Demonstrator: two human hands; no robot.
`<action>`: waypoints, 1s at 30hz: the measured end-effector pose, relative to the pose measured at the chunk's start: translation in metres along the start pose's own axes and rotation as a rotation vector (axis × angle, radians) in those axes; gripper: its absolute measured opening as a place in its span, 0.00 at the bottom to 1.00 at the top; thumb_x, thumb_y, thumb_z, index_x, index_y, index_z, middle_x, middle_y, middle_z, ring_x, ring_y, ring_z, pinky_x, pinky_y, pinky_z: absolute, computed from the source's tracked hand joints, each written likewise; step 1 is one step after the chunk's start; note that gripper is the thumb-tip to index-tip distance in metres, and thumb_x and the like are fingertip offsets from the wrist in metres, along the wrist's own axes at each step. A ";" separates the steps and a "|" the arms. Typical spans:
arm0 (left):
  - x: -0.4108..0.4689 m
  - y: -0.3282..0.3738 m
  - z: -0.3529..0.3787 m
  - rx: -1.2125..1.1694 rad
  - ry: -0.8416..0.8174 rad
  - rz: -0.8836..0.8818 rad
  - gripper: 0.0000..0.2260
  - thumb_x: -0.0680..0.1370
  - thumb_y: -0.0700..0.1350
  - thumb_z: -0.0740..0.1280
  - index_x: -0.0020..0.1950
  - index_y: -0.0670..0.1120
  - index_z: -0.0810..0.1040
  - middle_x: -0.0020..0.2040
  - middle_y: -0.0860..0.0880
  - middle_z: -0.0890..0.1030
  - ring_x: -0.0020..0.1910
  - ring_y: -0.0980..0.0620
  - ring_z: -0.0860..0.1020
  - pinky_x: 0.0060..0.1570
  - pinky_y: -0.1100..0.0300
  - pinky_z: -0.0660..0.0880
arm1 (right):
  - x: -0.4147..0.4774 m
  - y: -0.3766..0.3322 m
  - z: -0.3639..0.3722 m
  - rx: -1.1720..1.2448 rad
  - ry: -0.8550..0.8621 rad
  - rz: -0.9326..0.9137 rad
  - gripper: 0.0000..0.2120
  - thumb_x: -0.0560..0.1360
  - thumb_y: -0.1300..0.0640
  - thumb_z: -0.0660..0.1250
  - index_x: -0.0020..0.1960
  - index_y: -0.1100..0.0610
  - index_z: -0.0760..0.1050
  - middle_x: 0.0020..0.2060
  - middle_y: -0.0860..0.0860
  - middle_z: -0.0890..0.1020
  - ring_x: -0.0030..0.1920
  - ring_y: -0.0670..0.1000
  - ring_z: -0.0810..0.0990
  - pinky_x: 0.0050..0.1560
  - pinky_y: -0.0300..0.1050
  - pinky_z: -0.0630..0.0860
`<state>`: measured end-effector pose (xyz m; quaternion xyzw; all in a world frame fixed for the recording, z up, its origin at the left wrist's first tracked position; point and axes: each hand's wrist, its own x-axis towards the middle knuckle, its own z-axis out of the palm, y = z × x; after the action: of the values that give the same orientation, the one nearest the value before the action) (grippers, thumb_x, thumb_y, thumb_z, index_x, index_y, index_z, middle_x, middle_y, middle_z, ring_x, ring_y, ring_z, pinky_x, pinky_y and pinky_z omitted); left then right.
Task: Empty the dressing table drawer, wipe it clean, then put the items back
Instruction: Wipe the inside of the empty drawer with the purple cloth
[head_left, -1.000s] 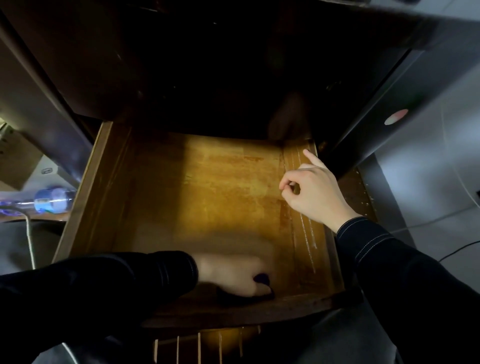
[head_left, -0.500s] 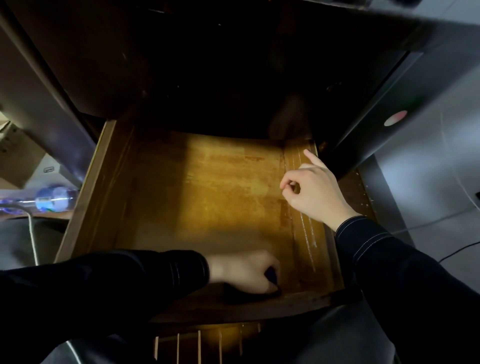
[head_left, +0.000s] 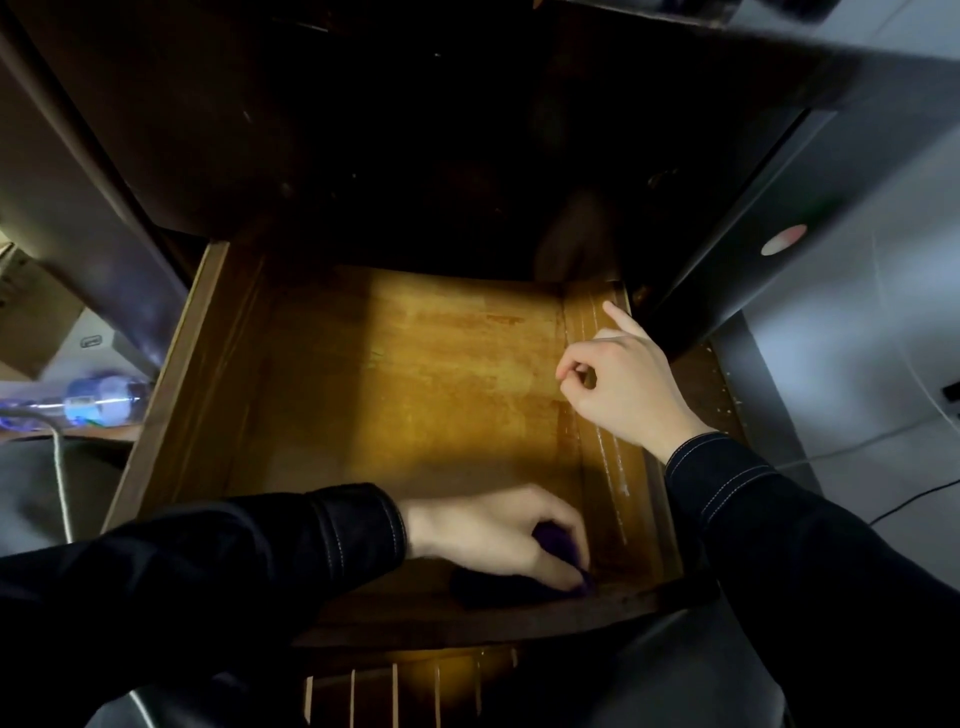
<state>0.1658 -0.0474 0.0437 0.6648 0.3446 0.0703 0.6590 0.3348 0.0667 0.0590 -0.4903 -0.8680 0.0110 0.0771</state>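
**A:** How far along is it?

**B:** The pulled-out brown wooden drawer (head_left: 426, 395) shows only its bare, stained floor, so the emptying looks done. Wiping is under way. Putting things back is still to come, I'd judge, and none of the items are in sight.

**A:** Where's the cloth?

**B:** The dark purple crumpled cloth (head_left: 558, 545) sits under the left hand (head_left: 493, 535), whose fingers are curled over it and clamped on it, pressing it to the floor by the front wall. The right front corner lies just beyond those fingertips.

**A:** And the other hand?

**B:** The right hand (head_left: 623, 384) rests at the drawer's right wall, well ahead of the left fingers. One finger is straight toward the back and the rest are curled. Whether they hook the wall I cannot tell.

**A:** Anything changed from a second ago?

**B:** The left hand has slid the cloth rightward along the front wall, closer to the corner. The right hand has kept its place and pose
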 end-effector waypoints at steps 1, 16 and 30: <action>0.002 -0.001 0.003 0.035 0.013 -0.023 0.07 0.79 0.44 0.71 0.56 0.45 0.81 0.51 0.50 0.81 0.48 0.57 0.78 0.49 0.60 0.76 | 0.000 0.000 0.000 -0.001 -0.005 -0.001 0.08 0.75 0.57 0.69 0.38 0.48 0.82 0.28 0.44 0.77 0.43 0.50 0.81 0.73 0.29 0.31; 0.017 0.002 0.012 0.205 -0.023 -0.101 0.10 0.82 0.44 0.66 0.61 0.41 0.79 0.57 0.43 0.80 0.52 0.49 0.77 0.53 0.56 0.74 | -0.001 -0.002 -0.002 -0.008 -0.009 0.008 0.08 0.75 0.57 0.68 0.39 0.49 0.83 0.29 0.45 0.78 0.45 0.52 0.81 0.72 0.28 0.31; 0.023 -0.003 0.018 0.390 -0.025 -0.176 0.11 0.82 0.44 0.64 0.63 0.42 0.77 0.60 0.43 0.80 0.58 0.43 0.77 0.56 0.53 0.75 | -0.002 -0.003 -0.004 0.008 -0.002 0.017 0.08 0.75 0.57 0.69 0.39 0.49 0.83 0.28 0.44 0.77 0.46 0.52 0.82 0.72 0.28 0.31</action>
<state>0.1918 -0.0504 0.0304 0.7478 0.4004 -0.0636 0.5258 0.3339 0.0627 0.0633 -0.4975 -0.8638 0.0156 0.0780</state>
